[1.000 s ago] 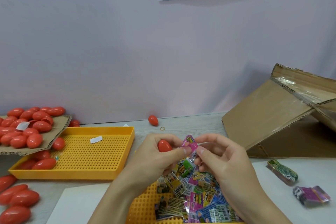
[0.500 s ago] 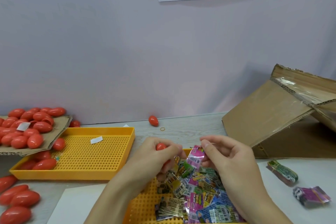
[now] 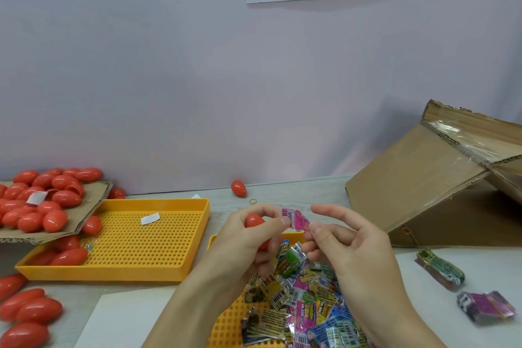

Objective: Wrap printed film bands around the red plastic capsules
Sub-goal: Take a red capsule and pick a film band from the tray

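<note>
My left hand point(image 3: 243, 246) holds a red capsule point(image 3: 253, 220) in its palm, and its thumb and forefinger pinch one end of a pink printed film band point(image 3: 295, 219). My right hand point(image 3: 347, 246) pinches the band's other end, so the band is stretched between both hands just above a pile of printed film bands point(image 3: 302, 299). That pile lies in a yellow perforated tray point(image 3: 226, 328) beneath my hands.
A second yellow tray point(image 3: 135, 246) holds a few capsules at left. Several red capsules point(image 3: 36, 200) lie on cardboard at far left, more capsules point(image 3: 25, 311) on the table. One loose capsule point(image 3: 238, 188) sits by the wall. A tipped cardboard box point(image 3: 423, 186) and two band bundles point(image 3: 440, 268) are at right.
Both hands rose from the pile with the pink band. It is now lifted higher and held flatter between the fingertips, beside the capsule.
</note>
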Tool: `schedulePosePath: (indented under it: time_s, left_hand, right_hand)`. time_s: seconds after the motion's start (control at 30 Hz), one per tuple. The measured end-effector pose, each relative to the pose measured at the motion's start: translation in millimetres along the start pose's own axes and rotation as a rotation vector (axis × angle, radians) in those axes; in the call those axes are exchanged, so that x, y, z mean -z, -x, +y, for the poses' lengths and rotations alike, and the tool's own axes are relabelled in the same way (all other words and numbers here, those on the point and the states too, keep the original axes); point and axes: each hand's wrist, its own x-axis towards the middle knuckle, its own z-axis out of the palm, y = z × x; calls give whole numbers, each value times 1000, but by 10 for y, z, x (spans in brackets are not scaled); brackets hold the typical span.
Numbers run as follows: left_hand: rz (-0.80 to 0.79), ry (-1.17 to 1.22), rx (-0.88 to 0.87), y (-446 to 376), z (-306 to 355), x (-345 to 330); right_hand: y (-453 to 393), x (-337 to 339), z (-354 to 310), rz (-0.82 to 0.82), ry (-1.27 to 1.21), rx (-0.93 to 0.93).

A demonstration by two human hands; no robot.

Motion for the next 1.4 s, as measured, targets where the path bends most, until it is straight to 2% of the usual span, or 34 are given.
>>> schedulePosePath:
  time_s: [0.13, 0.3, 0.43, 0.57, 0.63, 1.0, 1.2, 1.3, 1.4]
  left_hand:
    - [39, -20, -7, -13, -26, 1]
    - [4, -69, -61, -6, -27, -33]
    - [-115, -135, -79, 25, 5, 10]
    - [-237, -178, -42, 64, 25, 55]
    - [-237, -170, -44, 73, 33, 80]
    - [-143, -207, -53, 82, 58, 83]
    - [-132, -192, -57, 71, 60, 91]
    - [-134, -147, -22, 79, 64, 96]
    - [-188, 118, 114, 74, 55, 71]
  right_hand:
    - [-7, 9, 14, -39, -6, -41]
    - [-7, -4, 42, -106, 65, -45]
    - [-18, 75, 14, -6, 88, 32]
    - [18, 69, -51, -145, 107, 25]
    - [26, 48, -49, -190, 142, 12]
    - [52, 21, -98, -117, 192, 160]
    - [86, -2, -135, -303, 248, 71]
    - [60, 0, -107, -169, 241, 81]
    - [19, 42, -74, 61, 193, 139]
